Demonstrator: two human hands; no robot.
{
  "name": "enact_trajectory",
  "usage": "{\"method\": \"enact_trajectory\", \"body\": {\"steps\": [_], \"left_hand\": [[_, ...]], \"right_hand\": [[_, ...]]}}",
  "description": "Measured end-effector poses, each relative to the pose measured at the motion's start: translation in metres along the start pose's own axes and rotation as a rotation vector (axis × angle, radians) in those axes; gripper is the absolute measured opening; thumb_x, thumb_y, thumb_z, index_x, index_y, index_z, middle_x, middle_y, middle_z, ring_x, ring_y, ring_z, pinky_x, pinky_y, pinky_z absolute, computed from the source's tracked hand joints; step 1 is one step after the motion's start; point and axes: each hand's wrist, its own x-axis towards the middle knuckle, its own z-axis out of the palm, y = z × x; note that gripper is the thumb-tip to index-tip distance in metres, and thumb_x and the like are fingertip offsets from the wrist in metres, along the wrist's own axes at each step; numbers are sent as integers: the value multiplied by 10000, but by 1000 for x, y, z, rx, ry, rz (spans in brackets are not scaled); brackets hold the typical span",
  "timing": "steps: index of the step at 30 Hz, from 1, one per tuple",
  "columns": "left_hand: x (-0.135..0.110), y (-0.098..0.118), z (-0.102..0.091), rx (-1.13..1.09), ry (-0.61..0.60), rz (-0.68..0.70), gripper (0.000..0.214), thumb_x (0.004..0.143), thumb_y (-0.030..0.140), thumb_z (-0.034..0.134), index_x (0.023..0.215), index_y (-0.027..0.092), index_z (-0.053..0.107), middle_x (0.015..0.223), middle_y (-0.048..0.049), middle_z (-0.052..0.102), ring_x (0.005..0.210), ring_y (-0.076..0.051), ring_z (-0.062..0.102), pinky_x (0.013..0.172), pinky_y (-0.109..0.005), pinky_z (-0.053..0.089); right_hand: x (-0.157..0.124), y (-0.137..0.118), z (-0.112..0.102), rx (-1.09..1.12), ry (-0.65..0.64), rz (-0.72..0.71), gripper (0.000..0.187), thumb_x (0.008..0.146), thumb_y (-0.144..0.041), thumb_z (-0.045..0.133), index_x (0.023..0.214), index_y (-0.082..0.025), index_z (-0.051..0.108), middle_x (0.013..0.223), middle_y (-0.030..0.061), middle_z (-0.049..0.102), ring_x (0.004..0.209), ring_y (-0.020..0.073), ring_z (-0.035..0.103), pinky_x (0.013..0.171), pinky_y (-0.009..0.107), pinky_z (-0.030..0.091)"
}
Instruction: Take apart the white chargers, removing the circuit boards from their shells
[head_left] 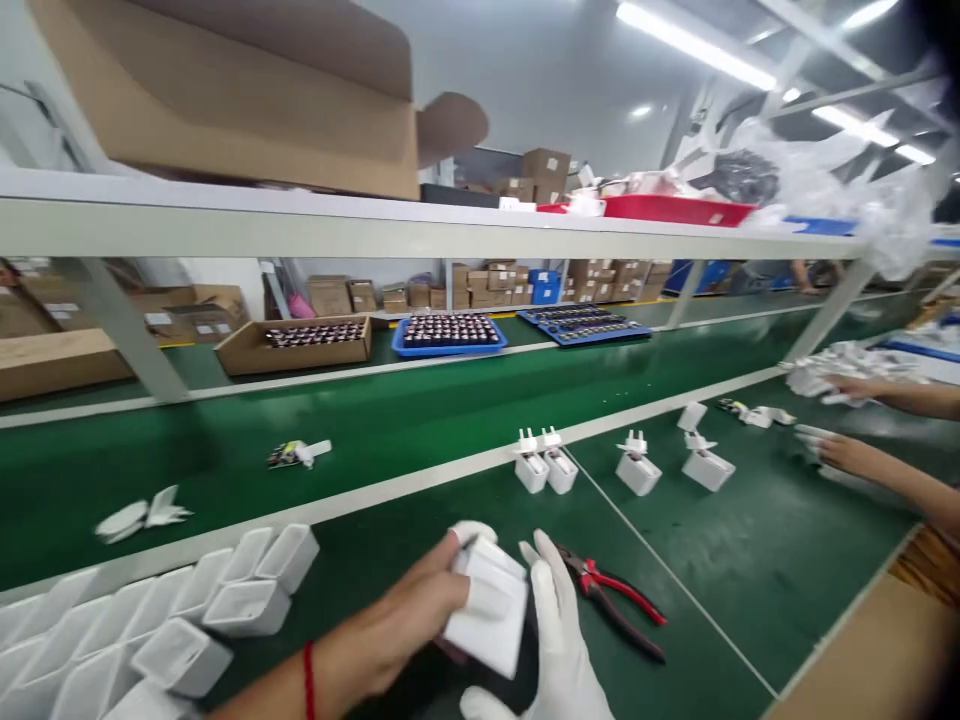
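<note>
The white case (491,605) is at the lower centre of the frame, held above the green tabletop (367,570). It is tilted, with one broad face toward the camera. Its long axis appears to run from the top of the frame down toward the bottom, foreshortened; which end is open cannot be told. The left hand (409,615), entering from the bottom with a red cord (308,680) at the wrist, has its fingers clamped on the case's left side. The right hand (559,635), in a white glove, stands just right of the case with thumb and fingers apart; contact with the case cannot be confirmed.

Red-handled pliers (616,598) lie right of the glove, jaws toward upper left, handles toward lower right. Beyond, four plug units (637,472) stand in a row, their white plug parts uppermost.

Containers: open cases (247,605) are packed together at lower left, several with open ends showing. At upper centre-left, a cardboard tray (300,358) holds rows of small dark-and-white parts. The blue tray (450,349) beside it holds similar rows; a second blue tray (589,338), farther right, holds dark strips. On the shelf, a red bin (675,209) holds white items; the contents of the carton (247,120) at upper left are hidden.
</note>
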Motion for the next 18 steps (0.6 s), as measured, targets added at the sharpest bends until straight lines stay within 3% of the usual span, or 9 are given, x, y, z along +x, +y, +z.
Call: {"method": "enact_trajectory", "body": {"steps": [2, 4, 6, 8, 10, 13, 15, 18], "left_hand": [[-10, -12, -36, 475, 219, -104, 500, 721, 318, 515, 1207, 200, 532, 1100, -106, 613, 994, -279, 635, 846, -370, 509], [-10, -23, -62, 734, 352, -207, 535, 675, 314, 574, 1182, 144, 561, 1204, -203, 532, 1090, -408, 576, 939, -518, 443], [-3, -34, -77, 855, 402, -295, 580, 652, 321, 610, 1190, 106, 583, 1255, -268, 476, 1093, -492, 551, 944, -599, 395], [7, -42, -84, 941, 390, -368, 597, 664, 345, 624, 1201, 84, 600, 1259, -301, 477, 1082, -509, 555, 905, -585, 419], [15, -47, -86, 995, 357, -413, 619, 704, 377, 613, 1227, 46, 592, 1250, -335, 495, 1128, -522, 525, 860, -556, 448], [22, -47, -89, 1065, 306, -447, 602, 789, 432, 553, 1209, 4, 603, 1248, -365, 527, 1206, -533, 462, 826, -554, 466], [23, -43, -90, 1117, 283, -461, 538, 810, 438, 541, 1126, 18, 655, 1230, -348, 569, 1186, -539, 479, 847, -610, 444], [24, -32, -91, 1182, 305, -369, 471, 810, 391, 561, 1067, 18, 687, 1180, -320, 612, 1158, -538, 496, 916, -670, 374]], "right_hand": [[8, -25, 18, -16, -71, 61, 1167, 736, -393, 776, 1565, -260, -34, 1622, 155, 32, 1421, 466, 276, 1046, 590, 451], [10, -41, 29, -58, -183, 202, 1062, 793, -320, 718, 1574, -274, -1, 1618, 139, 134, 1411, 429, 327, 1064, 586, 436], [9, -51, 39, -76, -349, 329, 991, 817, -283, 682, 1580, -284, 50, 1612, 125, 189, 1384, 406, 389, 1066, 583, 434], [6, -53, 48, -92, -526, 415, 984, 784, -293, 714, 1579, -254, 137, 1603, 136, 219, 1348, 416, 437, 1054, 576, 447], [1, -51, 54, -127, -619, 443, 1001, 716, -340, 780, 1558, -228, 252, 1581, 153, 276, 1314, 437, 469, 1046, 568, 456], [-12, -37, 63, -164, -588, 363, 1003, 664, -431, 810, 1529, -267, 332, 1547, 135, 363, 1282, 437, 503, 1024, 539, 484], [-22, -24, 68, -176, -533, 310, 934, 706, -457, 764, 1523, -297, 340, 1519, 109, 418, 1249, 404, 545, 996, 493, 520], [-34, -3, 71, -190, -446, 295, 774, 773, -438, 694, 1483, -329, 405, 1418, 63, 551, 1125, 323, 649, 914, 396, 580]]}}
